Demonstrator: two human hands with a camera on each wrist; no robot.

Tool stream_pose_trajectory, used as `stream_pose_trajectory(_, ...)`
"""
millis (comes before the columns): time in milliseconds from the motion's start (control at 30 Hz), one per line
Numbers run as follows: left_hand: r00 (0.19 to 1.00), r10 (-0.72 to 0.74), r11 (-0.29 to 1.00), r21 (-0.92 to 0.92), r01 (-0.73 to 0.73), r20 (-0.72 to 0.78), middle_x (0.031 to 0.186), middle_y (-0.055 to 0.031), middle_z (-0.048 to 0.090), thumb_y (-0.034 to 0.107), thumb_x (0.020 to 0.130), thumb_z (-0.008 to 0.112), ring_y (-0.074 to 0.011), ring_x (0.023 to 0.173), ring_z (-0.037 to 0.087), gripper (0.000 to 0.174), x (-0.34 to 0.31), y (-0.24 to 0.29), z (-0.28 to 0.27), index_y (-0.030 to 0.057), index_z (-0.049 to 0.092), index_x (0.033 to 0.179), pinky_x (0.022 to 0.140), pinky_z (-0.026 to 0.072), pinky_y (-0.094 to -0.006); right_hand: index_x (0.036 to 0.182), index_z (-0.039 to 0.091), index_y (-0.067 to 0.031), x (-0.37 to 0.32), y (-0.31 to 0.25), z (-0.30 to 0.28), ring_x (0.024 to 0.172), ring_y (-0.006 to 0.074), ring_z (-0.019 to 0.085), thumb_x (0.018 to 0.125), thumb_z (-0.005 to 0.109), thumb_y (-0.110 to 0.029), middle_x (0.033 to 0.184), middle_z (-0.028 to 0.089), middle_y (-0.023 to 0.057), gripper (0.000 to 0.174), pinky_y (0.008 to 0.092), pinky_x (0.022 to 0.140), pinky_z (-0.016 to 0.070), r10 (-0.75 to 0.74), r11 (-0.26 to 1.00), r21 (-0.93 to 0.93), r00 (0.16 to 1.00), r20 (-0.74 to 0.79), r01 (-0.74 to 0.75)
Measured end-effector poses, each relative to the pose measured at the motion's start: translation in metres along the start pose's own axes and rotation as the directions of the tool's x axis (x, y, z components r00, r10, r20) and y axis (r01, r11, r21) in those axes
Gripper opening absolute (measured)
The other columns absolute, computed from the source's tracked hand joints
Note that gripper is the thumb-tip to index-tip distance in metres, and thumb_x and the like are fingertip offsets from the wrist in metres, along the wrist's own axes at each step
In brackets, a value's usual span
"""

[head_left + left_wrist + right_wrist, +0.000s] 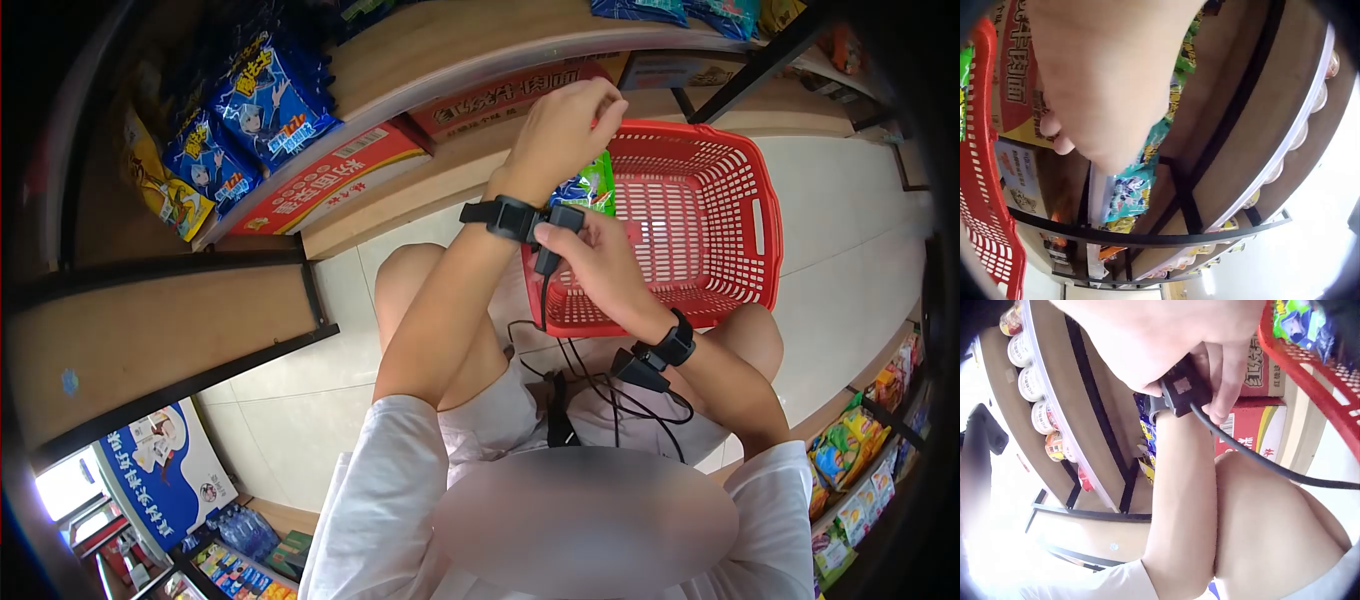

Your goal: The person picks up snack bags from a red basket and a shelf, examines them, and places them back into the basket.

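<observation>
My left hand (572, 125) is raised over the near-left rim of a red plastic basket (768, 235), its fingers loosely bent with nothing in them. A black strap (512, 218) with a small black camera box (566, 222) circles the left wrist. My right hand (608, 268) pinches that box between thumb and fingers. In the right wrist view the box (1180, 386) shows a cable (1241, 456) running from it, with the right hand (1166, 340) above. Partly hidden by the hands, a green and blue snack packet (600, 185) lies in the basket.
Shelves at the left hold blue snack bags (270, 105) above a red carton (330, 185). Black cables (620, 408) hang over the lap. Another snack shelf (850, 440) stands at the right. Cup noodles (1032, 383) line an upper shelf in the right wrist view.
</observation>
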State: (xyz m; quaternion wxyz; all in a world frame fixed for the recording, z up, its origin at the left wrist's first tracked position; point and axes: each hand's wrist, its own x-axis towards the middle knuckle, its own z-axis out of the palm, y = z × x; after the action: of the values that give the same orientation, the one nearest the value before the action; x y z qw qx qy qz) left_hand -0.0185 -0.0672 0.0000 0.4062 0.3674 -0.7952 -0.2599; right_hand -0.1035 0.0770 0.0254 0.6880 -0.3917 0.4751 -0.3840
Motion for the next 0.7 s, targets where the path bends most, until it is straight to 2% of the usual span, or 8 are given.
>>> stream_pose_trajectory(67, 0.978, 0.173, 0.940, 0.278, -0.199, 0.115, 0.087, -0.0101, 0.069, 0.020, 0.093, 0.061, -0.0175, 0.076, 0.066, 0.017, -0.004, -0.009, 0.002, 0.0037, 0.066, 0.098, 0.067, 0.0515, -0.0355, 0.101, 0.064, 0.0020, 0.005, 0.006, -0.003, 0.073, 0.0112, 0.068, 0.095, 0.064, -0.024, 0.080, 0.068, 0.0054, 0.027, 0.0239, 0.061, 0.0546, 0.015, 1.000, 0.016, 1.000, 0.000, -0.015)
stream_pose_trajectory(167, 0.988, -0.119, 0.962, -0.237, 0.139, 0.094, 0.090, -0.0099, 0.071, 0.021, 0.095, 0.061, -0.0162, 0.074, 0.065, 0.019, 0.002, 0.000, 0.004, 0.0028, 0.065, 0.102, 0.066, 0.0514, -0.0329, 0.101, 0.064, 0.0018, 0.006, 0.011, 0.000, 0.072, 0.0112, 0.067, 0.095, 0.063, -0.024, 0.081, 0.068, 0.0054, 0.027, 0.0239, 0.062, 0.0547, -0.008, 0.997, 0.081, 0.999, 0.036, 0.005)
stream_pose_trajectory(267, 0.914, -0.403, 0.592, -0.752, 0.291, 0.036, 0.092, -0.0098, 0.071, 0.024, 0.098, 0.060, -0.0142, 0.073, 0.064, 0.025, 0.014, 0.002, 0.000, 0.0016, 0.063, 0.107, 0.064, 0.0513, -0.0292, 0.102, 0.064, 0.0018, 0.009, 0.011, 0.002, 0.072, 0.0111, 0.067, 0.096, 0.063, -0.024, 0.084, 0.068, 0.0053, 0.026, 0.0239, 0.062, 0.0546, -0.012, 0.993, 0.116, 0.998, 0.061, 0.005)
stream_pose_trajectory(367, 0.917, -0.393, 0.636, -0.701, 0.324, 0.067, 0.094, -0.0097, 0.071, 0.027, 0.099, 0.059, -0.0118, 0.074, 0.063, 0.031, 0.011, 0.001, 0.004, 0.0002, 0.059, 0.114, 0.066, 0.0514, -0.0254, 0.103, 0.063, 0.0025, 0.003, 0.006, 0.003, 0.073, 0.0111, 0.067, 0.096, 0.063, -0.023, 0.086, 0.068, 0.0054, 0.027, 0.0238, 0.061, 0.0545, -0.013, 0.999, 0.047, 0.999, 0.035, 0.012)
stream_pose_trajectory(433, 0.985, -0.175, 0.898, -0.409, 0.161, 0.003, 0.091, -0.0109, 0.071, 0.025, 0.096, 0.063, -0.0177, 0.072, 0.065, 0.025, 0.008, 0.004, 0.007, 0.0018, 0.064, 0.106, 0.068, 0.0523, -0.0304, 0.103, 0.063, 0.0031, 0.001, 0.006, 0.004, 0.074, 0.0113, 0.068, 0.096, 0.063, -0.023, 0.086, 0.068, 0.0057, 0.027, 0.0237, 0.061, 0.0546, -0.028, 1.000, 0.004, 1.000, 0.012, 0.028)
stream_pose_trajectory(500, 0.996, -0.011, 0.999, -0.048, 0.015, 0.087, 0.090, -0.0122, 0.071, 0.023, 0.093, 0.065, -0.0230, 0.073, 0.066, 0.022, 0.001, 0.005, 0.004, 0.0025, 0.066, 0.100, 0.070, 0.0526, -0.0337, 0.104, 0.063, 0.0038, -0.001, 0.012, 0.004, 0.074, 0.0117, 0.068, 0.097, 0.063, -0.023, 0.087, 0.068, 0.0060, 0.028, 0.0237, 0.061, 0.0548, -0.051, 0.999, -0.002, 0.999, -0.005, 0.051)
stream_pose_trajectory(533, 0.995, 0.064, 0.997, 0.043, -0.067, 0.073, 0.089, -0.0139, 0.069, 0.022, 0.090, 0.066, -0.0318, 0.077, 0.065, 0.019, -0.001, 0.005, 0.003, 0.0030, 0.067, 0.094, 0.071, 0.0524, -0.0399, 0.104, 0.062, 0.0041, -0.001, 0.012, 0.004, 0.075, 0.0124, 0.068, 0.097, 0.063, -0.024, 0.088, 0.068, 0.0067, 0.029, 0.0240, 0.063, 0.0557, -0.026, 1.000, 0.017, 1.000, 0.010, 0.026)
stream_pose_trajectory(700, 0.975, 0.216, 0.945, 0.241, -0.222, 0.048, 0.087, -0.0145, 0.068, 0.020, 0.090, 0.065, -0.0359, 0.081, 0.065, 0.018, 0.000, -0.001, -0.005, 0.0024, 0.066, 0.093, 0.071, 0.0518, -0.0435, 0.106, 0.061, 0.0058, -0.003, 0.024, 0.016, 0.083, 0.0163, 0.071, 0.097, 0.064, -0.025, 0.091, 0.069, 0.0100, 0.032, 0.0266, 0.071, 0.0596, 0.119, 0.956, 0.268, 0.993, 0.019, -0.119)
